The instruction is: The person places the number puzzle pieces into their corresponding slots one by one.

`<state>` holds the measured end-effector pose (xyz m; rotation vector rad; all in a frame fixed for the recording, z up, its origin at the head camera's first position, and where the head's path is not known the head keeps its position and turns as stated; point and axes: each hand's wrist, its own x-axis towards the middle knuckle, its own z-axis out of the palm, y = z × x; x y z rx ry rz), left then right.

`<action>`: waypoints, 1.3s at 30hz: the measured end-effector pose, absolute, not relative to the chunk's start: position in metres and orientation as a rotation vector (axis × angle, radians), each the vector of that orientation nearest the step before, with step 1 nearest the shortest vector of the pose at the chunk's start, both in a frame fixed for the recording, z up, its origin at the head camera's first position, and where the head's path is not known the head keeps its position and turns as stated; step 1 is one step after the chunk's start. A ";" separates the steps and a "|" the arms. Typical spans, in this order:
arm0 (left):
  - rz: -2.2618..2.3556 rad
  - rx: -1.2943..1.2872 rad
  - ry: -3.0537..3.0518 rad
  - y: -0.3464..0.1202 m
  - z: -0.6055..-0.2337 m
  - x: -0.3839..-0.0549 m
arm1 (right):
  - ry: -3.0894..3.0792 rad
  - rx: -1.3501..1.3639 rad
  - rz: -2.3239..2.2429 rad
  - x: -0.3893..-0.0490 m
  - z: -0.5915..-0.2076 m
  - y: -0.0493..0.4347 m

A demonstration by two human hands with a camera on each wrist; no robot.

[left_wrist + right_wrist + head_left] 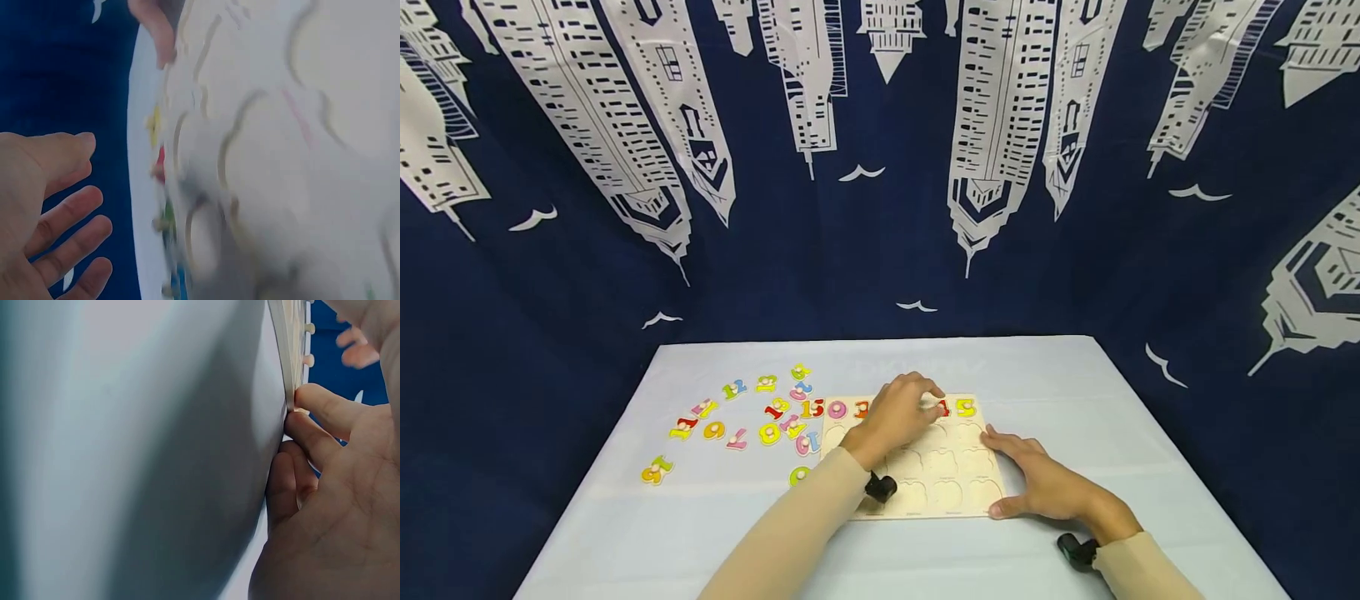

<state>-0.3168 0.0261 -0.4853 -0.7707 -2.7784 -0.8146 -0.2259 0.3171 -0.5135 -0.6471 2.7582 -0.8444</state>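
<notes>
A wooden number puzzle board (947,469) with cut-out recesses lies on the white table. Knobbed number pieces stand along its far row, among them a pink 0 (837,409) and a yellow 5 (966,407). My left hand (891,421) hovers over that row, hiding its middle. In the left wrist view, the left hand's fingers (75,209) are loosely bent and apart from the red piece (160,165) and the green piece (167,225). At the board's right edge, my right hand (1048,483) touches with spread thumb and fingers; the right wrist view shows fingertips (306,397) against that edge.
Loose number pieces lie scattered left of the board, including an orange piece (714,430), a pink 7 (737,439) and a 12 (734,389). A green piece (800,475) lies by the board's left edge. Behind the white table (625,542) hangs a dark blue patterned cloth (820,267).
</notes>
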 end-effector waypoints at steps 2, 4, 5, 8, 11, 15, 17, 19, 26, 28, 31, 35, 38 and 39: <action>-0.839 -0.793 -2.747 0.010 -0.484 -0.311 | 2.757 -0.627 -0.838 -0.223 -0.514 0.320; -0.866 -0.802 -2.730 -0.009 -0.482 -0.304 | 2.754 -0.598 -0.835 -0.220 -0.515 0.323; -0.881 -0.804 -2.721 -0.018 -0.482 -0.301 | 2.752 -0.589 -0.834 -0.219 -0.516 0.324; -0.877 -0.748 -2.712 -0.047 -0.479 -0.294 | 2.753 -0.598 -0.840 -0.217 -0.518 0.327; -0.884 -0.675 -2.707 -0.078 -0.478 -0.291 | 2.751 -0.632 -0.846 -0.219 -0.518 0.328; -0.885 -0.570 -2.719 -0.120 -0.478 -0.291 | 2.761 -0.649 -0.837 -0.224 -0.514 0.329; -0.880 -0.515 -2.733 -0.141 -0.478 -0.291 | 2.773 -0.656 -0.832 -0.227 -0.512 0.328; -0.868 -0.457 -2.739 -0.162 -0.479 -0.291 | 2.775 -0.664 -0.833 -0.230 -0.510 0.326; -0.836 -0.281 -2.780 -0.224 -0.491 -0.288 | 2.766 -0.618 -0.825 -0.228 -0.510 0.323; -0.828 -0.254 -2.769 -0.238 -0.493 -0.287 | 2.765 -0.620 -0.837 -0.228 -0.510 0.322; -0.807 -0.212 -2.757 -0.258 -0.496 -0.283 | 2.741 -0.624 -0.857 -0.228 -0.509 0.319; -0.806 -0.173 -2.796 -0.276 -0.499 -0.277 | 2.719 -0.612 -0.861 -0.228 -0.509 0.316; -0.820 -0.170 -2.835 -0.284 -0.502 -0.273 | 2.719 -0.609 -0.868 -0.229 -0.511 0.316; -0.822 -0.175 -2.841 -0.286 -0.503 -0.272 | 2.718 -0.608 -0.877 -0.229 -0.511 0.316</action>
